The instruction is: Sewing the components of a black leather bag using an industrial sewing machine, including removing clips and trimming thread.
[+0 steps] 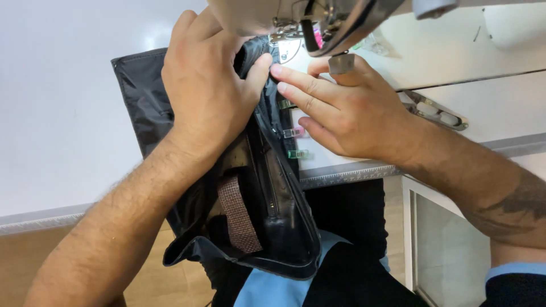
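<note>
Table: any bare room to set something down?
Free: white table left of the black bag. Smaller patch beyond the right hand, past the snips. Crowded: under the machine, where both hands, left hand, and clips meet.

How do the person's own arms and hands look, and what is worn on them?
Both forearms are bare and hairy. The right forearm carries a dark tattoo, and a light blue sleeve ends above it. The left hand and right hand show no gloves or rings.
</note>
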